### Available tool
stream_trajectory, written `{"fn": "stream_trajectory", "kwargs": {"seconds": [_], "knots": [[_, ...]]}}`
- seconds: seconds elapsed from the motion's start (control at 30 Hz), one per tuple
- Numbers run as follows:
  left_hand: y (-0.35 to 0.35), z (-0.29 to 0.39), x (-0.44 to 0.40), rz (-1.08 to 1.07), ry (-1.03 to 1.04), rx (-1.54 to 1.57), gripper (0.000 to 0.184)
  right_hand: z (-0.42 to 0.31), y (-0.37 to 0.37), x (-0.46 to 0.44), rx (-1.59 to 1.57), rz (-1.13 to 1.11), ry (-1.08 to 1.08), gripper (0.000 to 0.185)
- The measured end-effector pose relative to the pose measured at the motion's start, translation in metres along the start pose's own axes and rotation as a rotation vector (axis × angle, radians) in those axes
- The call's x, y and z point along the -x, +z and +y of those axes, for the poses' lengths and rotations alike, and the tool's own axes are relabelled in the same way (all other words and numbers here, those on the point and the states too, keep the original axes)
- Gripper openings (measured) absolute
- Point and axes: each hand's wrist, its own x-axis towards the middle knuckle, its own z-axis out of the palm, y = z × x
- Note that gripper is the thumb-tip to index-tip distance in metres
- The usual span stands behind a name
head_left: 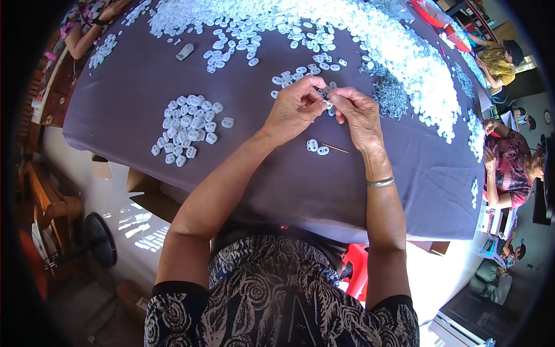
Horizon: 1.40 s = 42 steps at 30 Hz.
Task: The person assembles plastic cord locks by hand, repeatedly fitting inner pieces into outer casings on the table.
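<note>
My left hand [298, 108] is closed in a pinch, with a small white two-holed plastic piece [328, 105] at its fingertips. Meeting it from the right, my right hand [359, 115] also pinches at this piece; whatever its fingertips grip is too small to make out. Below the hands, a few similar white pieces [312, 145] lie beside a thin brownish stick [335, 148]. Just beyond the fingers, more white pieces [300, 70] are scattered on the dark cloth, partly hidden by my hands.
A separate pile of white pieces [188, 124] lies at left on the dark tablecloth [254, 191]. A large heap [404, 63] covers the far side, near small metallic parts [391, 95]. A grey lump [185, 52] lies far left. Other people sit around the table's edges.
</note>
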Motion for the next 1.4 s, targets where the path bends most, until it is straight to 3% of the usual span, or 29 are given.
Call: {"fn": "stream_trajectory", "kwargs": {"seconds": [0.37,0.67,0.97,1.07,1.27,1.4], "knots": [[-0.001,-0.002,0.000,0.002,0.016,-0.041,0.032,0.001,-0.001,-0.001,0.090,-0.057,-0.003,0.011],[0.003,-0.012,0.001,0.049,0.042,-0.070,0.033,-0.006,0.003,0.001,0.352,-0.040,-0.058,0.011],[0.003,-0.008,0.001,0.061,-0.011,-0.052,0.032,-0.010,0.004,0.000,0.405,-0.027,-0.014,0.012],[0.002,-0.008,-0.001,0.050,-0.014,-0.022,0.032,-0.019,0.006,0.003,0.233,0.110,0.011,0.011],[-0.001,-0.005,-0.002,0.072,-0.002,-0.029,0.030,-0.003,-0.022,-0.001,0.625,0.007,-0.300,0.010],[-0.003,-0.004,-0.003,0.097,0.004,-0.039,0.028,-0.010,-0.015,0.004,0.742,-0.090,-0.296,0.015]]}}
